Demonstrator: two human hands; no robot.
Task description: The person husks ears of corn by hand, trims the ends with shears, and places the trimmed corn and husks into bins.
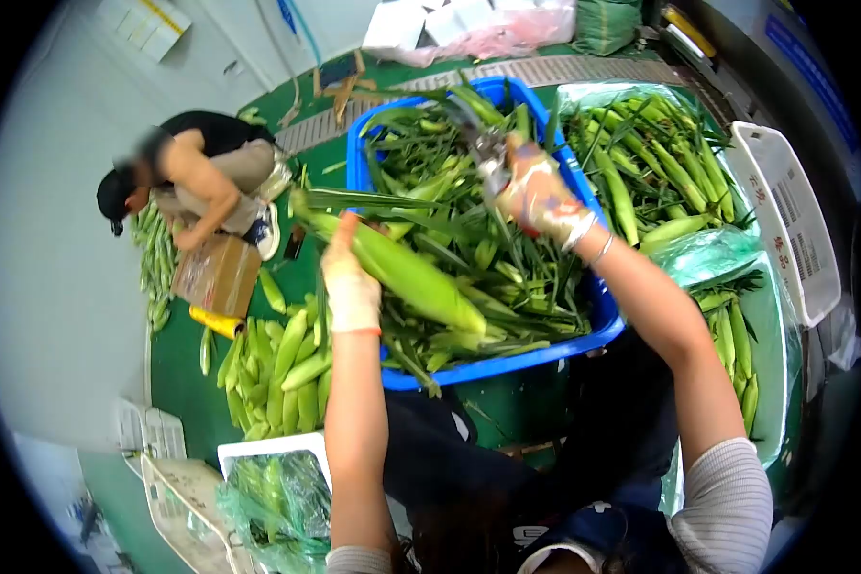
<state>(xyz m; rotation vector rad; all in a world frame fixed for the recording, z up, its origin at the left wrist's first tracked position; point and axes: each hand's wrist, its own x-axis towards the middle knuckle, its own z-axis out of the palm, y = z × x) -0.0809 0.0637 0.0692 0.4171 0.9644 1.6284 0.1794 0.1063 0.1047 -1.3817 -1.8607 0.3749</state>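
Observation:
A green ear of corn in its husk lies in the grip of my gloved left hand, slanting over the blue bin. Leafy corn trimmings fill that bin. Over its right side is my gloved right hand, its fingers closed around a metal cutting tool, whose blades look blurred. The tool points toward the upper left, apart from the ear.
Husked-in corn ears are piled on the green floor at left. Corn-filled crates stand at right beside a white crate. Another person crouches near a cardboard box. A foam box sits at lower left.

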